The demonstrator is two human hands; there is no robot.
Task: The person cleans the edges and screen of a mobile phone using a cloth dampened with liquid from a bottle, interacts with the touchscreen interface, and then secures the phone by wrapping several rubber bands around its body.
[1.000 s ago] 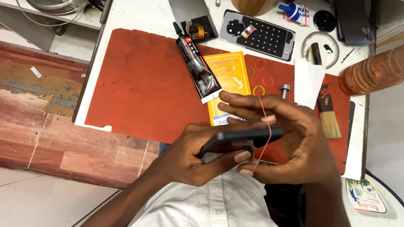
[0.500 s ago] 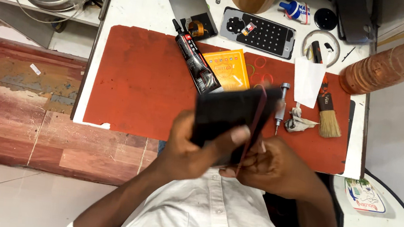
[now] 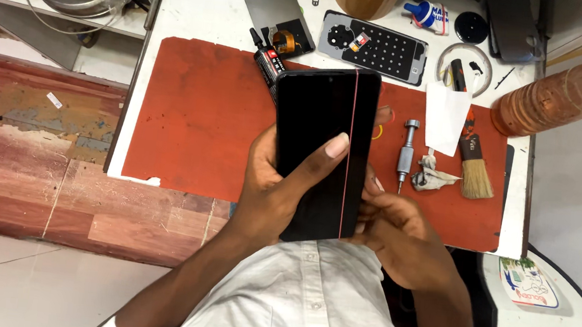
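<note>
Black phone [image 3: 320, 152] held screen-up over the red mat [image 3: 196, 119].

A red rubber band [image 3: 348, 155] runs along its length. The left hand [image 3: 278, 191] grips it, thumb across the glass; the right hand [image 3: 405, 235] pinches its lower right edge. A screwdriver [image 3: 406, 153] and brush [image 3: 475, 170] lie nearby.

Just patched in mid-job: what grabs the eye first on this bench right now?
A black phone with a thin red band along its right side, held upright over the red mat by the left hand, with the right hand at its lower right edge. To the right lie a metal screwdriver and a small brush.
</note>
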